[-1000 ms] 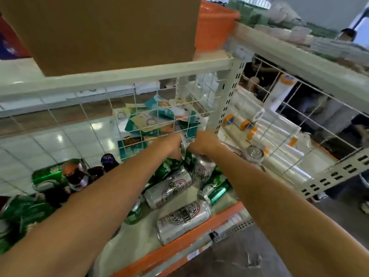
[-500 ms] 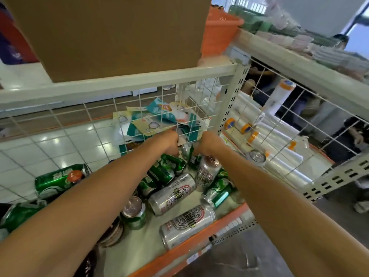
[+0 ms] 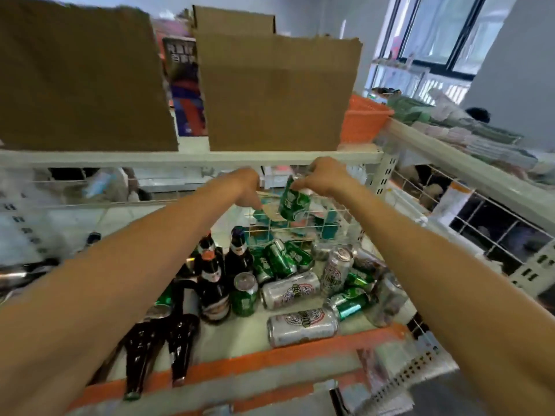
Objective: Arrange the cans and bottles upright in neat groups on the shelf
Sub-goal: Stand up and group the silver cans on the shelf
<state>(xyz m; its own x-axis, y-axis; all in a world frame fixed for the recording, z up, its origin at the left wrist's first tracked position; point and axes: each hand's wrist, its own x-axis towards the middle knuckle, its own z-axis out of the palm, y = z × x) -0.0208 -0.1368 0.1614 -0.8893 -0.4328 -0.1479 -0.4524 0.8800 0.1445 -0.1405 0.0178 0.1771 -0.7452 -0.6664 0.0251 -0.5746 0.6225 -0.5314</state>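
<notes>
My right hand (image 3: pixel 326 175) holds a green can (image 3: pixel 293 202) by its top, lifted above the pile and hanging a little tilted. My left hand (image 3: pixel 247 187) is beside it with fingers curled down; I see nothing in it. Below on the shelf (image 3: pixel 240 334) lie several green cans (image 3: pixel 277 259) and silver cans (image 3: pixel 289 290) on their sides. One silver can (image 3: pixel 335 270) and one green can (image 3: pixel 244 294) stand upright. Dark bottles (image 3: pixel 213 283) stand at the left, and two others (image 3: pixel 159 346) lie flat at the front edge.
Two cardboard boxes (image 3: pixel 276 91) and an orange basket (image 3: pixel 365 118) sit on the upper shelf. A white wire grid (image 3: pixel 300 226) backs the lower shelf, with teal packets behind it. Rolls of wrap lie on the neighbouring shelf at right (image 3: pixel 453 199). The shelf's front lip is orange (image 3: pixel 270 358).
The camera has tilted up and back. My right hand has risen out of the pile with a green can. My left hand has risen alongside it.
</notes>
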